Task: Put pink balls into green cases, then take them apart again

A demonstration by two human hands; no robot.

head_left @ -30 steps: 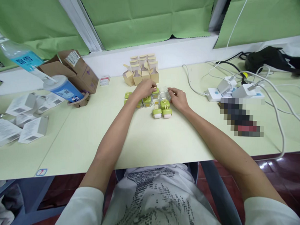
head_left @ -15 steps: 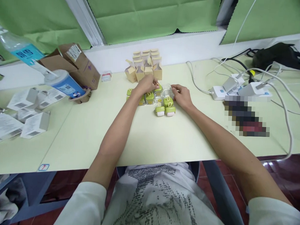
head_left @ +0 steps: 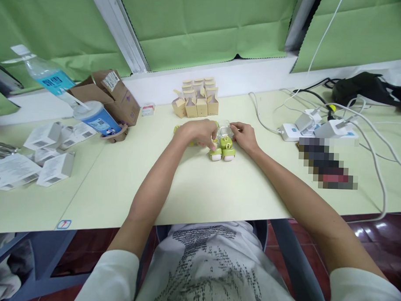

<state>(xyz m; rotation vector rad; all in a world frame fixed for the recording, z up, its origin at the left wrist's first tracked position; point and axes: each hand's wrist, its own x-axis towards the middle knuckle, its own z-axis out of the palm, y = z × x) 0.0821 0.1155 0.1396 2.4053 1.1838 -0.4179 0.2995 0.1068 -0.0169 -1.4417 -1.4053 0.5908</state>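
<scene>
Several small green-and-white gadgets with loop handles sit in a cluster at the middle of the pale table. My left hand lies over the left part of the cluster, fingers curled down onto one of the pieces beside the front pair. My right hand rests at the cluster's right side, fingers pinched on a clear plastic case. Behind the cluster stand several small tan cartons with open flaps.
A brown cardboard box and a tipped water bottle sit at the left, with white labelled boxes nearer the edge. At the right are a power strip with chargers, white cables and a black bag.
My left hand has slid toward me over the cluster, from the back row to the front pieces. My right hand has stayed at the clear case. The view shifted slightly.
</scene>
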